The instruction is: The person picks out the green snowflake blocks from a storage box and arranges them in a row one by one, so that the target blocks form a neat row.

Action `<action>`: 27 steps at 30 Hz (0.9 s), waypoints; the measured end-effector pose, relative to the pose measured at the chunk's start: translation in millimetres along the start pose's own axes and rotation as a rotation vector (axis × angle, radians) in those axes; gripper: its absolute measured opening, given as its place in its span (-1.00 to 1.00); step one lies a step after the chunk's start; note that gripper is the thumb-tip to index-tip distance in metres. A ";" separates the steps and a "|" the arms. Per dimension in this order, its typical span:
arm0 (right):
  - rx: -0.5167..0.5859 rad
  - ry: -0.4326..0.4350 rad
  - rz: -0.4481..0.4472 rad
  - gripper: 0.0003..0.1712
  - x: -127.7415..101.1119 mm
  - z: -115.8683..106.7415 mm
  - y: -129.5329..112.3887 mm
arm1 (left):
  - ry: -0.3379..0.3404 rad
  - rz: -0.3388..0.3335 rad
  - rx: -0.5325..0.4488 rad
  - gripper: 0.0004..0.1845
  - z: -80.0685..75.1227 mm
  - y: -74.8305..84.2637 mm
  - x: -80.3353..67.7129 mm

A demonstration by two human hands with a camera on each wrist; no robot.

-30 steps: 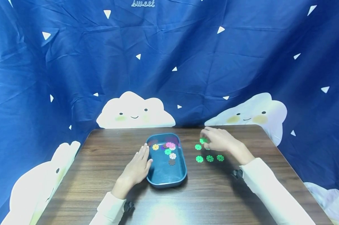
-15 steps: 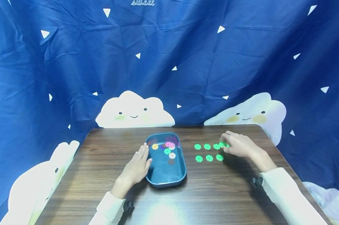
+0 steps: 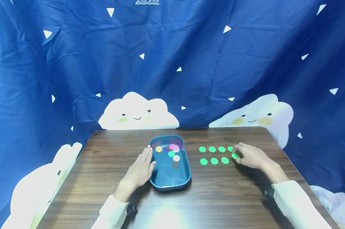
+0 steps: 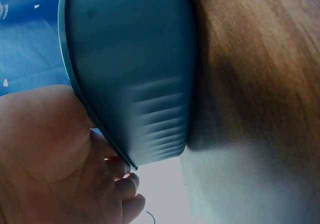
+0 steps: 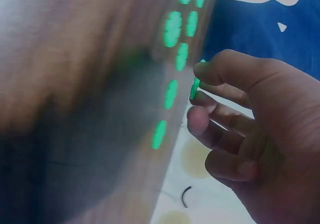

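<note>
My right hand (image 3: 252,156) pinches a green notched plastic disc (image 5: 195,87) between thumb and fingertips, at the right end of two rows of similar discs. The back row of green discs (image 3: 212,149) runs up to my fingertips; in front of it lies a shorter row, its last disc (image 3: 225,160) just left of the held one. My left hand (image 3: 139,168) lies with straight fingers along the left rim of a blue tray (image 3: 169,186). In the left wrist view the palm and fingers (image 4: 131,206) are at the rim, outside the ribbed tray wall (image 4: 150,99).
Inside the tray are several loose discs: a yellow one (image 3: 159,149), a green one (image 3: 171,153), a white one (image 3: 176,158), a dark one (image 3: 175,164) and pink ones (image 3: 175,147). A blue curtain (image 3: 172,63) with clouds hangs behind the wooden table (image 3: 218,197).
My right hand has moved right along the back row, then slightly toward me, carrying a green disc. Another green disc now shows in the back row. My left hand stays at the tray.
</note>
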State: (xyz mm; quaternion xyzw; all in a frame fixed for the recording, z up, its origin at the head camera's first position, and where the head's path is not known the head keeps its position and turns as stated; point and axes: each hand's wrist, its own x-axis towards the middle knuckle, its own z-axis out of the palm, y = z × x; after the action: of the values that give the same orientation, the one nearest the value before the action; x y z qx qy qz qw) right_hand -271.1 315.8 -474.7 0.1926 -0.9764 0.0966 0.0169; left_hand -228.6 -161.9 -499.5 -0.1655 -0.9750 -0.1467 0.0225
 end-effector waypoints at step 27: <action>0.024 0.014 0.048 -0.77 -5.1 30.4 15.2 | 0.010 0.004 -0.003 -0.33 -0.7 0.5 0.2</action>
State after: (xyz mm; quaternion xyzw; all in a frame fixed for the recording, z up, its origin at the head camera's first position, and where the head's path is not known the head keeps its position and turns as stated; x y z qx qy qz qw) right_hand -272.0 325.6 -507.6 0.1685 -0.9793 0.1102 0.0191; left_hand -228.6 -161.7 -498.7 -0.1670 -0.9742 -0.1490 0.0275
